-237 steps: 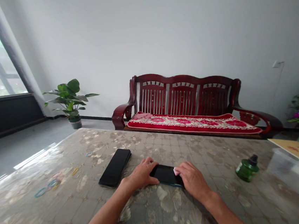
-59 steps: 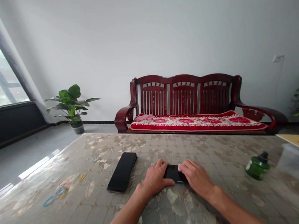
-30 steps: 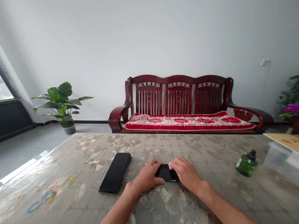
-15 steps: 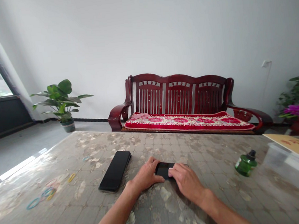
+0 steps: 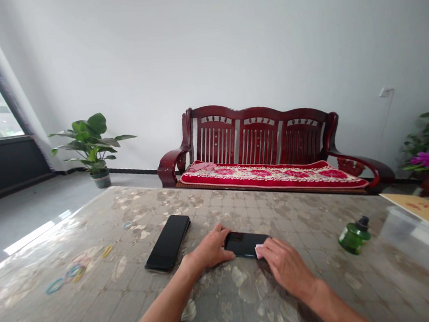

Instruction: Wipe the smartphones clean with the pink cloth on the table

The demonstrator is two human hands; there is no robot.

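A black smartphone lies flat on the table, screen up, its long side running left to right. My left hand grips its left end, thumb on the near edge and fingers on the far edge. Pinched in my right hand is a small pale pink cloth, pressed on the right end of the screen; most of the cloth is hidden under the fingers. To the left of my left hand rests a second, larger black phone, tilted away from me and touched by neither hand.
Several coloured rubber bands lie at the left of the patterned tablecloth. A green pump bottle stands at right, beside a clear plastic box with a tan board on top. Behind the table is a wooden bench.
My right hand has slid right along the screen with the pink cloth, baring the middle of the phone. My left hand keeps its hold. The whole view has shifted slightly.
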